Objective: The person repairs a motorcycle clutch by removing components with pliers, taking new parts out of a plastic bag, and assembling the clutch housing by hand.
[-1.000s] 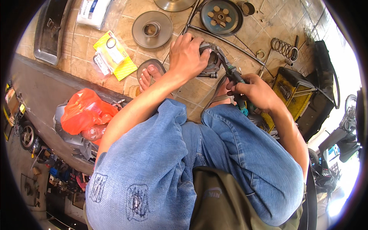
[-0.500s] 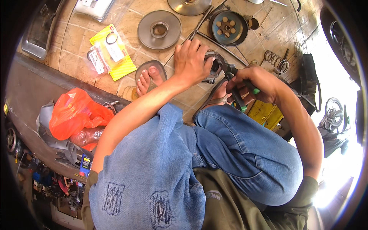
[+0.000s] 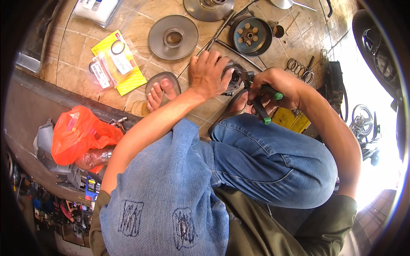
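Observation:
My left hand [image 3: 208,74] is closed on the near-left side of a dark round metal clutch shoe assembly [image 3: 233,78], its thumb lying on the upper face. The part rests low between my feet, and my fingers hide much of its left side. In my right hand [image 3: 275,85] are pliers [image 3: 259,106] with black handles and green ends, the handles spread apart. Their jaws reach to the right edge of the clutch part; I cannot tell exactly what they grip.
Beyond my hands lie a grey pulley disc [image 3: 173,37], a second disc [image 3: 208,9], a clutch bell [image 3: 252,34] and a coil spring [image 3: 297,66]. Yellow parts packets [image 3: 128,81] are at left, an orange plastic bag [image 3: 81,132] nearer. A yellow box [image 3: 290,120] sits by my right knee.
The whole view has shifted slightly. My left hand has come a little nearer with the clutch part, and the pliers have moved slightly left, their jaws still at its right edge.

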{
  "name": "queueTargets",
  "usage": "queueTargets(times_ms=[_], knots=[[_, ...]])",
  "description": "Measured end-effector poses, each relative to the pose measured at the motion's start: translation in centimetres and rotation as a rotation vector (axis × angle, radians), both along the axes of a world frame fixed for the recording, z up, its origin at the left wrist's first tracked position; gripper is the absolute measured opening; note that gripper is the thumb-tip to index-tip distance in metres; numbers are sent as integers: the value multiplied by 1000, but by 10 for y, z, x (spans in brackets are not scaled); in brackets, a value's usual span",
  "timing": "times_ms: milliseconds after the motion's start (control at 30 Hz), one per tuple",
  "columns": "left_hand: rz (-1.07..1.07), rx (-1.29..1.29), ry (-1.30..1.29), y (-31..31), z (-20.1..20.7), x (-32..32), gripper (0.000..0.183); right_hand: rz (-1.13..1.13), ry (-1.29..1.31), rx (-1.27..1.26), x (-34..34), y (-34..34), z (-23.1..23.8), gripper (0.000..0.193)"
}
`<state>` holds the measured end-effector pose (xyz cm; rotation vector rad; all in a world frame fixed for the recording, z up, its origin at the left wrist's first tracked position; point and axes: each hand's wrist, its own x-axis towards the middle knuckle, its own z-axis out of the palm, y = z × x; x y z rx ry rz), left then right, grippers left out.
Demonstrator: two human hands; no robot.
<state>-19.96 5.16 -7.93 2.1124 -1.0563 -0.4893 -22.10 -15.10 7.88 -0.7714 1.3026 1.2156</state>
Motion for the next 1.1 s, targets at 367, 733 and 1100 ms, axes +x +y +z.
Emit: queueTargets(times_ms=[367, 733, 1100], knots=[[-4, -36, -17, -1, -4, 2, 28, 8, -10, 7, 5, -1, -3, 23], [-25, -42, -41, -2, -5, 0, 32, 107, -161, -49, -23, 7, 1, 26], [-249, 45, -48, 0, 24, 21, 39, 629, -419, -1189, -232, 53, -53, 35]])
